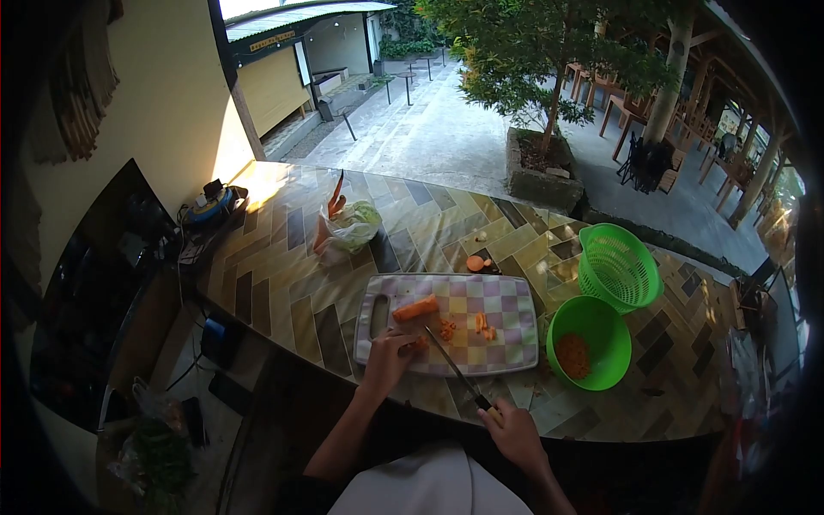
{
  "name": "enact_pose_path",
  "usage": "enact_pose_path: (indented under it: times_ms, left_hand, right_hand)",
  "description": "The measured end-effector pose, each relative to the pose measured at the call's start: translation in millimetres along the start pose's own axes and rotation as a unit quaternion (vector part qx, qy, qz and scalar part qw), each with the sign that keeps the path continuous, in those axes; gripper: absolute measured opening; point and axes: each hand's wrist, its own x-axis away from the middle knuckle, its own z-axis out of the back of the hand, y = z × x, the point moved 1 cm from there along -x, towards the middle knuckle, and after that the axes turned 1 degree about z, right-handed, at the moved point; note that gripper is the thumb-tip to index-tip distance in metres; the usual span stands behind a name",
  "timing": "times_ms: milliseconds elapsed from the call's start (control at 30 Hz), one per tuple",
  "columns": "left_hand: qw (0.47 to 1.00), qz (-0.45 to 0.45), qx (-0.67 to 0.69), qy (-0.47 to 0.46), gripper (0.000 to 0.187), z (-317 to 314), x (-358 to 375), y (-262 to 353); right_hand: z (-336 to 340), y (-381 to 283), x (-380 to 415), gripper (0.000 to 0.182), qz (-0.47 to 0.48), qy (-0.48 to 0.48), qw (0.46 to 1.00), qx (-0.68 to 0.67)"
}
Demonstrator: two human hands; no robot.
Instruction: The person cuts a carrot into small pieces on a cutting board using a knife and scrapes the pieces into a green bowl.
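Observation:
A checkered cutting board (pixel 506 343) lies on the patterned table. My left hand (pixel 388 359) is at its lower left, fingers bent together over orange carrot pieces. My right hand (pixel 511 429) grips the handle of a knife (pixel 451 363), whose blade reaches over the board toward my left fingertips. A thick carrot piece (pixel 416 309) lies just above my left hand. Small chopped carrot (pixel 485 326) sits in little heaps at the board's middle. Right of the board, a green bowl (pixel 609 343) holds chopped carrot (pixel 573 355).
A green colander (pixel 620 266) leans behind the bowl. Beyond the board are a carrot end (pixel 475 263) and a plastic bag of vegetables (pixel 352 225). A dark screen (pixel 94 300) and a cable reel (pixel 210 206) stand at the left.

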Motion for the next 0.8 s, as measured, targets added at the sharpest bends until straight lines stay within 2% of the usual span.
enact_pose_path:
  times_ms: [467,567,800]
  left_hand:
    - [0.999,-0.016,0.013,0.033,0.023,-8.7,-4.6,-11.3]
    - [1.0,0.008,0.015,0.008,0.022,-1.9,-5.4,-1.3]
    - [1.0,-0.004,-0.004,0.009,0.021,-4.6,-4.7,-5.4]
  right_hand:
    - [8.4,-4.6,0.0,0.033,0.015,0.021,1.0,0.007]
    - [9.4,-5.3,0.0,0.035,0.003,0.016,1.0,-0.002]
    - [8.4,-2.7,1.6,0.036,-0.006,0.01,1.0,0.001]
